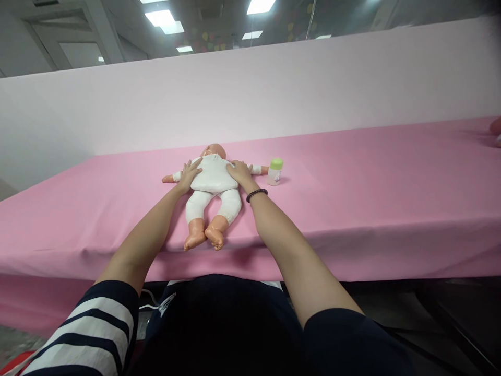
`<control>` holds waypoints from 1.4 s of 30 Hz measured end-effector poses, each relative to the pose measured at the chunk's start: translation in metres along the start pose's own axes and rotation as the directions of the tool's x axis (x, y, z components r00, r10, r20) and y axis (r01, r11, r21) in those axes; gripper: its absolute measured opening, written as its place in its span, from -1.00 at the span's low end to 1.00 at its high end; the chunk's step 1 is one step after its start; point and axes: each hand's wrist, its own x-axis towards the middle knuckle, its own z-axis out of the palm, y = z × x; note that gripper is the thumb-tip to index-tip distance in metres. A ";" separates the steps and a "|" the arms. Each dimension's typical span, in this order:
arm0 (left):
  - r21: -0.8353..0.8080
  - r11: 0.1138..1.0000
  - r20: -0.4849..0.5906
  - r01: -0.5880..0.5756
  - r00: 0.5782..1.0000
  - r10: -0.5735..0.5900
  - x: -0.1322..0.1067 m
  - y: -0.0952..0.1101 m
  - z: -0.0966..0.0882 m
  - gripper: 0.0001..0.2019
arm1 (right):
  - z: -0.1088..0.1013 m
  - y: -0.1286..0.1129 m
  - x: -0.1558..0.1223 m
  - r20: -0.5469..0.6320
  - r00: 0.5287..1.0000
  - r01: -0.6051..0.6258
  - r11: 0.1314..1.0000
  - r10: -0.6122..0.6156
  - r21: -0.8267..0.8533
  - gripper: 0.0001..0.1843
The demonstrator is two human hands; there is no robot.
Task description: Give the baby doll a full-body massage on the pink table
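A baby doll (214, 175) with a white cloth body lies on the pink-covered table, its head at the far side and its bare feet towards me. My left hand (190, 175) rests against the left side of the doll's torso, fingers extended over it. On the opposite side, my right hand (240, 172) lies along the torso near the doll's arm, its fingers stretched out too. A dark bead bracelet (257, 195) circles my right wrist. Just beyond the doll's hand on the right stands a small baby bottle (275, 172) with a light green cap, upright and apart from my hand.
Pink cloth (364, 183) covers the long table and drapes over its front edge. Behind it runs a low white wall (250, 99) with glass above. At the far right edge, a partly visible pinkish thing (496, 128) touches the table; I cannot tell what it is.
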 end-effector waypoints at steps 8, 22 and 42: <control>-0.031 0.999 0.009 -0.023 1.000 0.023 -0.002 0.002 -0.001 -0.42 | -0.003 -0.004 -0.003 -0.013 1.000 -0.019 1.000 0.019 -0.006 -0.54; 0.022 0.999 0.035 -0.034 0.999 0.034 0.001 -0.004 -0.001 -0.38 | -0.006 -0.007 -0.006 -0.008 0.999 -0.040 0.999 0.040 -0.003 -0.57; 0.040 0.999 0.035 -0.023 0.999 0.022 -0.001 -0.002 -0.002 -0.39 | -0.006 -0.006 -0.006 -0.001 0.999 -0.034 0.999 0.034 0.004 -0.58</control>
